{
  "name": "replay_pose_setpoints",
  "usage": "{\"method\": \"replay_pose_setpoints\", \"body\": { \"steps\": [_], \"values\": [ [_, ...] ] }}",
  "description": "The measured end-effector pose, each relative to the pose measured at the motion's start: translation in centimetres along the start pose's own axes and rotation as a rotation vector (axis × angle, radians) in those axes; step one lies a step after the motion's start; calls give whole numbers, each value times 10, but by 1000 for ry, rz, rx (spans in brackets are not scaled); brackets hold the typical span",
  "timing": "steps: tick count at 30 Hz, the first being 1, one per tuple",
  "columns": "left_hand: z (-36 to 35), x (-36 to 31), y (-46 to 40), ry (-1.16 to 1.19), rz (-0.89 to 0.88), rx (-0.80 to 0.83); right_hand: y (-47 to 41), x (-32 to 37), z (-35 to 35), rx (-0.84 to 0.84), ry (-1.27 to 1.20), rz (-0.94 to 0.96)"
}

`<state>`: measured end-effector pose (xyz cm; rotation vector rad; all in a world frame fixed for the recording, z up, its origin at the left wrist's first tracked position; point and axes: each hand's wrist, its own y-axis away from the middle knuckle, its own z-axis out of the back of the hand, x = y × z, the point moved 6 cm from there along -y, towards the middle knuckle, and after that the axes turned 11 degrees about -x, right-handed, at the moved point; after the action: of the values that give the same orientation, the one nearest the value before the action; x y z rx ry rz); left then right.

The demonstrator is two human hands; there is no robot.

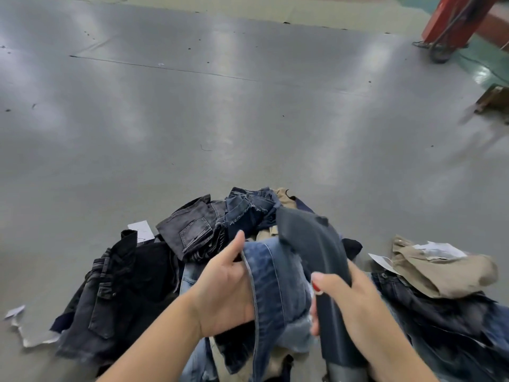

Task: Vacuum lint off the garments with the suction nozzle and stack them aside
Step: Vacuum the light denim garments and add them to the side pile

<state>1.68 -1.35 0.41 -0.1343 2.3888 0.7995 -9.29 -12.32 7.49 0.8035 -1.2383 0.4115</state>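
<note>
**Both hands on blue jeans and nozzle over garment heap**

Left hand (224, 293) grips the edge of a blue denim garment (275, 285), thumb up, fingers (239, 271) curled round the fabric hem. Right hand (349, 301) wraps round the dark grey suction nozzle (311, 244), thumb with red nail on top, fingers closed on the tube. Nozzle's wide flat end points away from the person and lies on or just above the upper part of the blue denim; contact cannot be told, view is blurred.

Both sit over a loose heap on the grey bench (192, 119). Dark grey jeans (192, 230) with a back pocket showing lie just beyond the left hand. Black jeans (118, 285) lie left of the left forearm. To the right, apart from the heap, a stack of dark denim (440, 321) carries a khaki garment (440, 274) on top, with white paper (438, 249) on it. White paper scraps (27, 334) lie at the left edge. Red post (462, 17) at far upper right.
</note>
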Motion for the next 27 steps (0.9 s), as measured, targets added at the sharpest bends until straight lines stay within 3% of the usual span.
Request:
{"method": "replay_pose_setpoints", "body": {
  "steps": [2, 7, 12, 18, 20, 22, 24, 27],
  "values": [
    [-1, 6, -1, 69, 0, -30, -5, 3, 10, -91, -52, -7],
    [29, 18, -11, 366, 51, -391, -2, 5, 33, -182, -61, 13],
    [27, 5, -9, 120, -48, -461, 13, 2, 31, -77, -38, -5],
    [10, 8, 1, 89, -54, -334, 47, -18, -5, 158, 184, -20],
    [10, 8, 1, 100, -60, -319, 60, -48, 2, 99, 236, -6],
    [11, 7, 2, 97, -59, -339, 58, -57, -6, 165, 313, 39],
    [11, 8, 2, 78, -46, -344, 59, -47, -20, 239, 241, 29],
    [8, 15, 4, 27, 13, -316, 42, -21, -22, 146, 164, -109]
  ]
}}
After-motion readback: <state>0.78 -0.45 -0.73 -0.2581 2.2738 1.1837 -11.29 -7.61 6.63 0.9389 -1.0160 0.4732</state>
